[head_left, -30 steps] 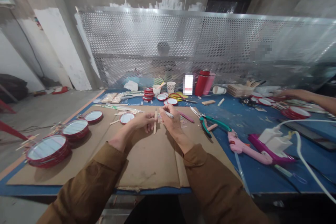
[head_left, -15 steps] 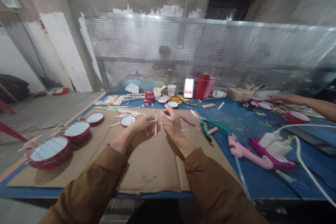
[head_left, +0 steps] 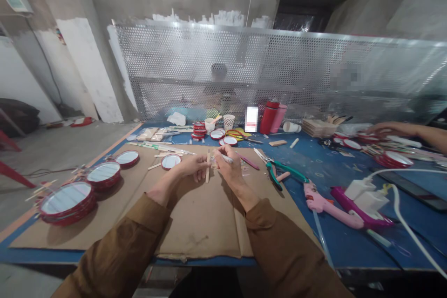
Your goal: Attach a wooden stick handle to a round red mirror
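My left hand (head_left: pixel 196 166) is closed on a flat wooden craft stick (head_left: pixel 207 175), held upright over the brown cardboard (head_left: pixel 195 219). Close beside it, my right hand (head_left: pixel 228 167) grips a slim white pen (head_left: pixel 228 159), its tip end hidden by the fingers. Behind my left wrist lies a small round red-rimmed drum with a white face (head_left: pixel 171 161). Several small clear bits, too small to name, lie on the cardboard behind my right hand, near a pink-purple pen (head_left: pixel 252 163).
Larger stacked red-rimmed drums (head_left: pixel 66 200) stand at the left. Teal-handled pliers (head_left: pixel 275 172), a pink glue gun (head_left: pixel 328 205) and a purple power strip (head_left: pixel 377 216) lie right. Bottles (head_left: pixel 269 118) and paper cups (head_left: pixel 228 122) stand behind. Another person's hand (head_left: pixel 391 129) reaches in at far right.
The view has tipped up slightly. My hands keep their hold on the stick and pen, almost unmoved. At far right, the other person's hand now has a white stick-like thing near it.
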Tool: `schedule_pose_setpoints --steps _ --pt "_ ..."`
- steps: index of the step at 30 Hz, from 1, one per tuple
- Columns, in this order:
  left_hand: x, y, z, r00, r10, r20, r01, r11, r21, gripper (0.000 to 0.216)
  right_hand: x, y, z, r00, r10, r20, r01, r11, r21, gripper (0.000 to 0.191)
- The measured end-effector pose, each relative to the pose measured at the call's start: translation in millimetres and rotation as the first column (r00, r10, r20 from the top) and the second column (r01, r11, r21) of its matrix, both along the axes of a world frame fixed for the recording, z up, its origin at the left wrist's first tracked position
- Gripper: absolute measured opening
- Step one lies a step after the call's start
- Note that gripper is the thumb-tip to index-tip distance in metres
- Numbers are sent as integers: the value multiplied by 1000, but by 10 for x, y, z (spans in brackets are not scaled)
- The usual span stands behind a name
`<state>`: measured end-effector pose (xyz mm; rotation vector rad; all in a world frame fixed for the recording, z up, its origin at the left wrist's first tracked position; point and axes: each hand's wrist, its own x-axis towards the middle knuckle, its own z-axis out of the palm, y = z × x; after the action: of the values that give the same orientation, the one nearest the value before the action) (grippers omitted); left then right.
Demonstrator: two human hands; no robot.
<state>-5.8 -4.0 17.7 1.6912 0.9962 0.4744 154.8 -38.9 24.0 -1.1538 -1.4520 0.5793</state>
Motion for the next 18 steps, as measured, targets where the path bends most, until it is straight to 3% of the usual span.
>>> schedule_pose_setpoints --steps 12,18 --pt "-5 32 -26 999 24 -45 -24 1000 -20 50 2 -5 15 1000 -7 -12 7 1000 -7 26" --pt "3 8 11 999 39 -38 -40 999 -31 47 5 -1 8 1000 1 -20 -1 1000 5 26"
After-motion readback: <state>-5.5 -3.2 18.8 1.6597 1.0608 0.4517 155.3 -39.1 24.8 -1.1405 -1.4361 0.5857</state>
